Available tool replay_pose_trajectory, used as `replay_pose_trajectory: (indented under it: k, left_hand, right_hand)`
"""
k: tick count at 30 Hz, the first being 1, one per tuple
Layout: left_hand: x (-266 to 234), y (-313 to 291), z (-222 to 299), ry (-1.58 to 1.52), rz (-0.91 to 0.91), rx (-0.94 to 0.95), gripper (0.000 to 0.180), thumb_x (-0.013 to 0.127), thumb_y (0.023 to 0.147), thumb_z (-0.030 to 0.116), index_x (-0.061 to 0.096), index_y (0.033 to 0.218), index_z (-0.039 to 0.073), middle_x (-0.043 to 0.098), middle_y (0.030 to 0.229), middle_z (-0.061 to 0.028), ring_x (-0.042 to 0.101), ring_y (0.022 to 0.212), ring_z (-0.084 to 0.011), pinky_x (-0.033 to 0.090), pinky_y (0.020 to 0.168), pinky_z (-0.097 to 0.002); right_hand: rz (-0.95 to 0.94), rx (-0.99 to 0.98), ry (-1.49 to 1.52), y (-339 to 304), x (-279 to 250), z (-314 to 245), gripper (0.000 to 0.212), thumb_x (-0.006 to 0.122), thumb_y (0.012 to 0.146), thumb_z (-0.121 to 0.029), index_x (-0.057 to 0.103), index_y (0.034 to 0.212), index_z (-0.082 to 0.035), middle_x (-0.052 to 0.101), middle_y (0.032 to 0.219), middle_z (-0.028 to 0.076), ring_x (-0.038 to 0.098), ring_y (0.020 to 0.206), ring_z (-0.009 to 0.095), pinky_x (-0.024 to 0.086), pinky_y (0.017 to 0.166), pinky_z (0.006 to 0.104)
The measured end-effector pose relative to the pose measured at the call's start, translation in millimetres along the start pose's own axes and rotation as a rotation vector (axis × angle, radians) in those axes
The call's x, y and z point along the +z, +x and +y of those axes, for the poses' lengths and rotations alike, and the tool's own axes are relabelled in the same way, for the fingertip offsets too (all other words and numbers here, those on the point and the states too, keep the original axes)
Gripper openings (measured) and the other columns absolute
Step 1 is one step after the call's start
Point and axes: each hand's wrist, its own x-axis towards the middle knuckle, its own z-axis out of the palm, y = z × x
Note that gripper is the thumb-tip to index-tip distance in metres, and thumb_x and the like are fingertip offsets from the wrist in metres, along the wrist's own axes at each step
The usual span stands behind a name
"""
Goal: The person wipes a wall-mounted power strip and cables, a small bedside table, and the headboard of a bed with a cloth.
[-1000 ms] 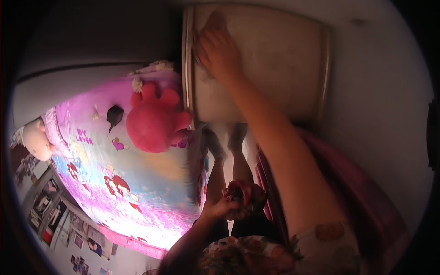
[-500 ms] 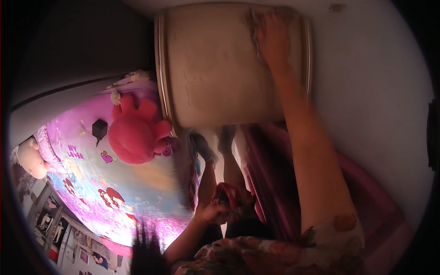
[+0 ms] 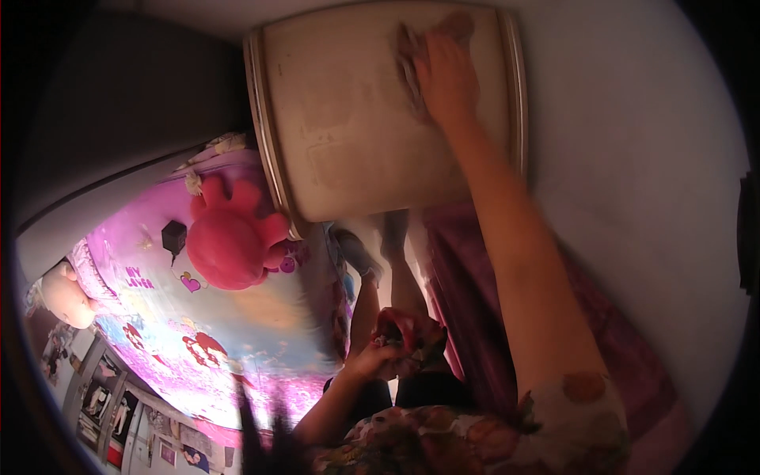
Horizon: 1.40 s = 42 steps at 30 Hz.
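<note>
My right hand (image 3: 450, 79) reaches to the far right part of a beige cabinet top (image 3: 340, 142) with silvery side edges. Under its fingers, a crumpled greyish-brown cloth (image 3: 409, 63) is pressed flat against that surface. Faint smears and marks show on the beige surface left of the hand. Near my lap, my left hand (image 3: 376, 360) is closed around a bunched red cloth (image 3: 408, 326). Parts of that cloth and of the left fingers are in shadow.
Left of the cabinet is a bed with a printed purple and blue sheet (image 3: 261, 324). On it lie a pink octopus-shaped plush toy (image 3: 229, 233) and a small black box-like object (image 3: 173, 236). A dark pink curtain-like fabric (image 3: 467, 277) hangs beside a pale wall (image 3: 633, 174).
My right hand and its cloth have slid a little left and nearer over the cabinet top. My left hand keeps hold of the red cloth. The view has tilted slightly.
</note>
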Motion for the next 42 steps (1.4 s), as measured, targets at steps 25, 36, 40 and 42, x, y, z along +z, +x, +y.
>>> replay_pose_trajectory:
  k: [25, 36, 40, 42]
  left_hand:
    - [4.2, -5.0, 9.7, 0.114, 0.005, 0.044, 0.030, 0.056, 0.077, 0.011, 0.052, 0.107, 0.005, 0.058, 0.097, -0.0092, 0.057, 0.089, -0.0223, 0.045, 0.080, -0.0344]
    - [-14.4, -7.3, 0.8, -0.011, -0.128, 0.066, 0.029, 0.053, 0.077, 0.006, 0.049, 0.106, 0.004, 0.057, 0.098, -0.0089, 0.057, 0.088, -0.0233, 0.047, 0.074, -0.0322]
    - [-20.6, -17.4, 8.6, 0.038, -0.030, 0.042, 0.031, 0.055, 0.075, 0.009, 0.049, 0.105, 0.004, 0.056, 0.097, -0.0081, 0.055, 0.089, -0.0233, 0.046, 0.077, -0.0329]
    - [-28.0, -22.5, 6.9, -0.193, -0.170, -0.025, 0.030, 0.054, 0.075, 0.008, 0.050, 0.105, 0.004, 0.056, 0.098, -0.0091, 0.056, 0.087, -0.0232, 0.047, 0.075, -0.0339]
  right_hand:
    - [-0.067, -0.020, -0.076, -15.8, -13.2, 9.4, 0.029, 0.050, 0.083, -0.014, 0.054, 0.109, 0.000, 0.052, 0.115, 0.017, 0.047, 0.109, 0.032, 0.036, 0.094, 0.0412]
    - [-0.049, 0.140, -0.068, 8.2, 3.7, 6.7, 0.033, 0.049, 0.085, -0.016, 0.053, 0.114, 0.000, 0.054, 0.116, 0.016, 0.047, 0.111, 0.031, 0.034, 0.097, 0.0385]
    - [0.102, 0.114, -0.114, -2.8, 31.2, -62.2, 0.017, 0.050, 0.080, -0.012, 0.056, 0.090, 0.000, 0.058, 0.094, 0.016, 0.055, 0.087, 0.032, 0.044, 0.077, 0.0388]
    - [-0.062, 0.054, 0.070, -67.9, 22.9, -103.1, 0.023, 0.052, 0.076, -0.011, 0.057, 0.096, 0.000, 0.056, 0.100, 0.017, 0.055, 0.091, 0.032, 0.043, 0.081, 0.0381]
